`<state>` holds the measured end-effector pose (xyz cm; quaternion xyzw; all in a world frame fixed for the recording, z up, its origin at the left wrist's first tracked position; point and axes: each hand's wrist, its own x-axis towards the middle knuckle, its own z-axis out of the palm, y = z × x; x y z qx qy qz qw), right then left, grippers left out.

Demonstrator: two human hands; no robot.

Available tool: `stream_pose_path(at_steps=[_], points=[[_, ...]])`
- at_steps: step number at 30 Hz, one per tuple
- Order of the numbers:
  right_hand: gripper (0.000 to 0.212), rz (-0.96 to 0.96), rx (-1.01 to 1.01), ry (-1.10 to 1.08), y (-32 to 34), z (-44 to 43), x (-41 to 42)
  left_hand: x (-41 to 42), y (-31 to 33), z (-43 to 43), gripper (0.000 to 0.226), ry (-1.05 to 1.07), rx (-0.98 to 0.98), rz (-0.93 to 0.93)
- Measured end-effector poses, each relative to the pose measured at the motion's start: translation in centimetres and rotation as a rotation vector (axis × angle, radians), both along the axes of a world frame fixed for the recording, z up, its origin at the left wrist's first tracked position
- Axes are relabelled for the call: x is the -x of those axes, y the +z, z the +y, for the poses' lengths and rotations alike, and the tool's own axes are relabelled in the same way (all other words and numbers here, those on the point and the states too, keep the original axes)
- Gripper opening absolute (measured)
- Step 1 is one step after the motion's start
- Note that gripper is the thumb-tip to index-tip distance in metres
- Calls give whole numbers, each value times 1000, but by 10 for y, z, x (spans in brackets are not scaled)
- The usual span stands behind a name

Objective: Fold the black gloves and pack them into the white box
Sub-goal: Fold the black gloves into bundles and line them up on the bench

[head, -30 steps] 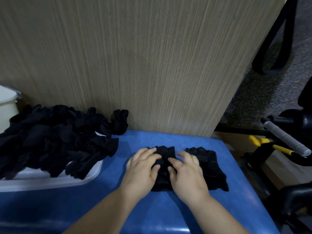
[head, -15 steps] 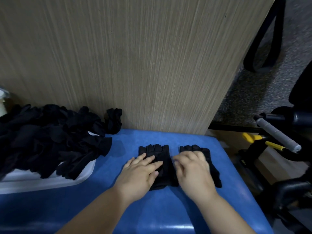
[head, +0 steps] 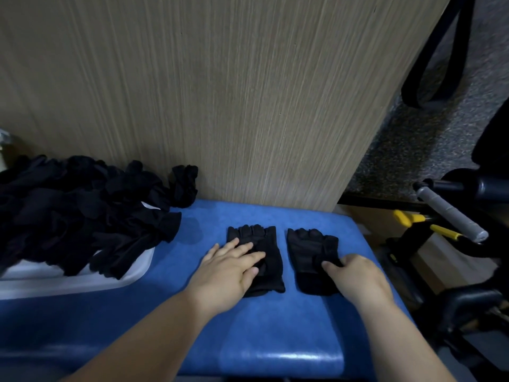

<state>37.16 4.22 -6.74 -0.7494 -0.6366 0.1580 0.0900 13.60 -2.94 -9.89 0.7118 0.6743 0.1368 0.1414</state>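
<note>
single view, head-worn, wide-angle. it looks forward and steeply down from above the near edge of the blue desk (head: pixel 248 340). it faces the wood-grain panel (head: pixel 234 92), which fills the frame from 10 to 1 o'clock. range is close. both forearms enter at 6 o'clock. the left hand (head: pixel 228 268) on the left-hand glove (head: pixel 268 244) and the right hand (head: pixel 355 277) on the right-hand glove (head: pixel 308 249) sit just below centre. the lens splays the panel's grain outward. the white box (head: pixel 82 279) is cut by the frame edge at 9 o'clock. speckled floor (head: pixel 413 150) shows at 2 o'clock.
</note>
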Motion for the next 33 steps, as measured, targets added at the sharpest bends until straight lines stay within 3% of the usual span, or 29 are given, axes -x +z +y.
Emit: stream_pose_path(at_steps=[10, 16, 20, 23, 26, 29, 33], points=[[22, 651, -96, 122, 19, -7, 50, 2, 5, 1, 37, 35, -50, -130], [27, 1017, 126, 345, 31, -19, 71, 2, 10, 3, 22, 185, -184, -415], [15, 987, 24, 304, 20, -18, 68, 7, 14, 2, 27, 316, -192, -457], [9, 728, -75, 167, 9, -13, 57, 8, 14, 3, 30, 338, -140, -473], [20, 551, 11, 162, 1, -12, 51, 5, 12, 5, 31, 346, -136, -476], [28, 509, 43, 174, 2, -14, 54, 1, 12, 5, 20, 373, -187, -488], [36, 501, 77, 198, 1, -13, 60, -2, 14, 5, 27, 345, -185, -499]])
